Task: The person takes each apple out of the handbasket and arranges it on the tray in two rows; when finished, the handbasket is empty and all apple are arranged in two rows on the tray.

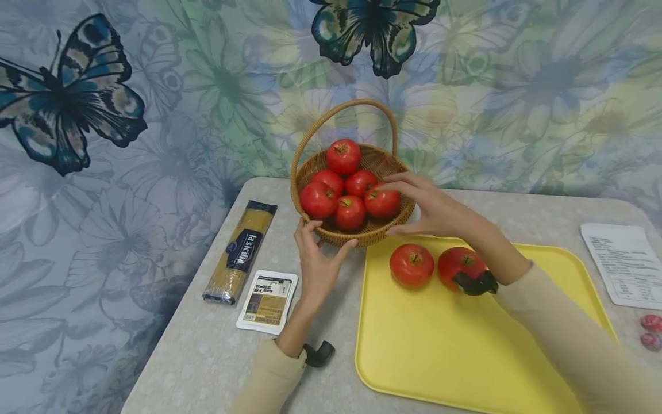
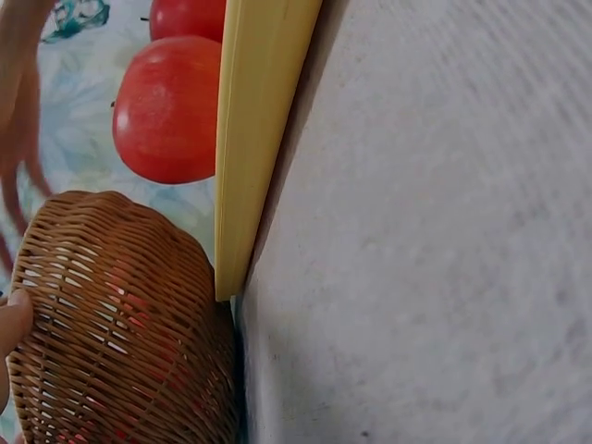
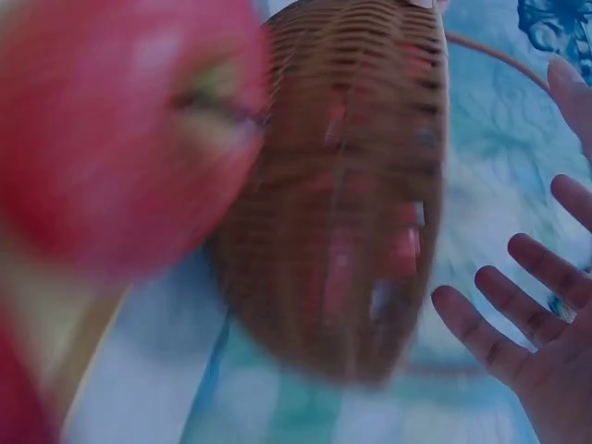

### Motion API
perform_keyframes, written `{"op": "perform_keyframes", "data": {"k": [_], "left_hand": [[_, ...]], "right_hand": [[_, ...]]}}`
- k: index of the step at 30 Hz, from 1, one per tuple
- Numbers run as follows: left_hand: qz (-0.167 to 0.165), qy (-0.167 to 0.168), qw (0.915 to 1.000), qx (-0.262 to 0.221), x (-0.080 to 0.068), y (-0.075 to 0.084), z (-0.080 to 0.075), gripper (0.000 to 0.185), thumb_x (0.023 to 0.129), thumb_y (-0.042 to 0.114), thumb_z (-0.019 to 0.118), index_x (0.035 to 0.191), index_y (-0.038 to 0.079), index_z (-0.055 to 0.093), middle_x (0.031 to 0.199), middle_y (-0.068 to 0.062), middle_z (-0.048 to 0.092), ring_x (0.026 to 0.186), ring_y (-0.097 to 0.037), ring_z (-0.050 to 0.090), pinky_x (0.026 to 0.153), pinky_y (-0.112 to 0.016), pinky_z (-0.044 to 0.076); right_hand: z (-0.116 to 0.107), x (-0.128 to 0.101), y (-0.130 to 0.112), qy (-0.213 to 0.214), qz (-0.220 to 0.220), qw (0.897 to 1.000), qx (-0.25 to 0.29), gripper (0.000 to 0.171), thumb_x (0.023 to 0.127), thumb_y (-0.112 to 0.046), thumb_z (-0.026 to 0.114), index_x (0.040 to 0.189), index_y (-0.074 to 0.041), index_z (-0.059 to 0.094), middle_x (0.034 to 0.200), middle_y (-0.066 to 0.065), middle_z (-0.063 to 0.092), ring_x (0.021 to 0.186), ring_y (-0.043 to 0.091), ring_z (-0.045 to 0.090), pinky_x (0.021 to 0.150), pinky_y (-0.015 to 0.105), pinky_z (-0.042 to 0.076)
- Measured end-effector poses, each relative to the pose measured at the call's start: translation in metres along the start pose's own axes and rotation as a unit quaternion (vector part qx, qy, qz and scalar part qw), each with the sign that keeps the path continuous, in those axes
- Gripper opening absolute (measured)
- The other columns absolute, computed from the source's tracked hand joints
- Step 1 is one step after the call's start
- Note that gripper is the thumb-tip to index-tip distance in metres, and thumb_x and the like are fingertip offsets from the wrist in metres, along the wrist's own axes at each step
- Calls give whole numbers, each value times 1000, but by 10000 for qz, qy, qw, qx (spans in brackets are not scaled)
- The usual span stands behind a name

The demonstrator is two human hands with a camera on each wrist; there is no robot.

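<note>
A wicker basket (image 1: 362, 233) with a hoop handle holds several red tomatoes (image 1: 343, 155) at the back of the table. My left hand (image 1: 322, 244) cups the basket's near left wall, fingers and thumb spread round it. A fingertip touches the weave of the basket (image 2: 120, 324) in the left wrist view. My right hand (image 1: 408, 204) reaches over the right rim, fingers spread above one tomato (image 1: 381, 202) and thumb below the rim. The right wrist view shows its fingers (image 3: 527, 324) straight and apart from the basket (image 3: 342, 185). Two more tomatoes (image 1: 411, 264) (image 1: 455, 261) lie on the yellow tray (image 1: 465, 351).
A spaghetti pack (image 1: 240, 250) and a white packet (image 1: 268, 301) lie left of the basket. A printed sheet (image 1: 626, 261) and small red items (image 1: 651, 330) sit at the table's right edge. The tray's rim (image 2: 259, 120) abuts the basket. A patterned cloth hangs behind.
</note>
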State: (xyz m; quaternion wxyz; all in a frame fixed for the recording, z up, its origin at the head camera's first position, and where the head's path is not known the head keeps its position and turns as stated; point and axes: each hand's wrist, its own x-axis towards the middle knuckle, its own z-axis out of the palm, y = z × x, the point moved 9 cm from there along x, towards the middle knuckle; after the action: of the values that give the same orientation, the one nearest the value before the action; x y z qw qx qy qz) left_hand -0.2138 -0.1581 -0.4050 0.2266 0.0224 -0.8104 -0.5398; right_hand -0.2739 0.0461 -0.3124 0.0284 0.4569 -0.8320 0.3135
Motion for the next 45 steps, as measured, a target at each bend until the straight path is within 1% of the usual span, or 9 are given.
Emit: {"op": "perform_keyframes", "data": {"k": [5,11,18,22,27,33,37,41,45], "left_hand": [[-28,-20,10000,30,-1,-2,0,75,78,43,81,128,7,39,157,-16,15,145,-26,26,103,-39,49],[8,-58,10000,63,0,0,0,75,79,43,80,127,5,39,158,-17,14,147,-28,22,103,-41,49],[-40,-88,9998,159,1,0,-1,73,78,46,80,126,6,41,159,-16,14,146,-26,25,102,-41,50],[-47,-98,9998,170,1,1,-2,72,78,46,80,125,7,41,159,-17,13,145,-27,27,103,-41,49],[-92,-132,9998,133,0,1,-2,74,79,45,80,126,4,40,159,-18,12,144,-28,30,103,-41,49],[-124,-165,9997,159,0,1,-1,74,78,45,80,126,6,40,159,-16,11,145,-27,28,104,-40,49],[-103,-141,9997,179,0,1,0,75,78,46,80,126,4,40,159,-17,12,145,-28,28,103,-39,49],[-148,-110,9997,140,0,2,-2,74,78,46,80,126,6,41,159,-18,13,144,-29,28,103,-38,49],[-205,-137,9997,45,-2,3,-4,73,77,45,81,126,8,40,159,-19,12,144,-31,28,104,-38,49]], "right_hand": [[40,65,7,-407,49,9957,827,71,79,-32,83,139,-15,50,146,10,42,136,30,38,109,53,40],[80,107,23,-607,318,9822,1746,75,82,-27,81,145,-13,43,146,11,40,130,31,42,102,50,48],[94,122,36,-651,878,9823,1524,79,81,-34,81,147,-20,41,149,6,41,132,23,45,97,40,52],[99,127,36,-752,897,9850,1268,81,80,-35,82,147,-20,40,149,6,42,131,25,48,104,44,47],[104,132,30,-736,792,9903,876,79,79,-35,83,145,-19,44,149,7,43,137,28,42,111,50,39],[94,127,27,-390,698,9948,638,74,76,-35,85,139,-21,51,142,6,49,130,27,47,110,50,39],[68,111,21,-83,514,9964,674,72,73,-33,87,136,-22,55,136,5,49,123,27,51,105,49,45],[25,77,10,300,267,9972,625,70,72,-26,89,134,-19,56,132,7,49,120,27,52,99,48,49],[-17,23,5,556,271,9977,265,72,70,-18,89,135,-18,57,131,9,48,118,27,50,90,46,52]]}}
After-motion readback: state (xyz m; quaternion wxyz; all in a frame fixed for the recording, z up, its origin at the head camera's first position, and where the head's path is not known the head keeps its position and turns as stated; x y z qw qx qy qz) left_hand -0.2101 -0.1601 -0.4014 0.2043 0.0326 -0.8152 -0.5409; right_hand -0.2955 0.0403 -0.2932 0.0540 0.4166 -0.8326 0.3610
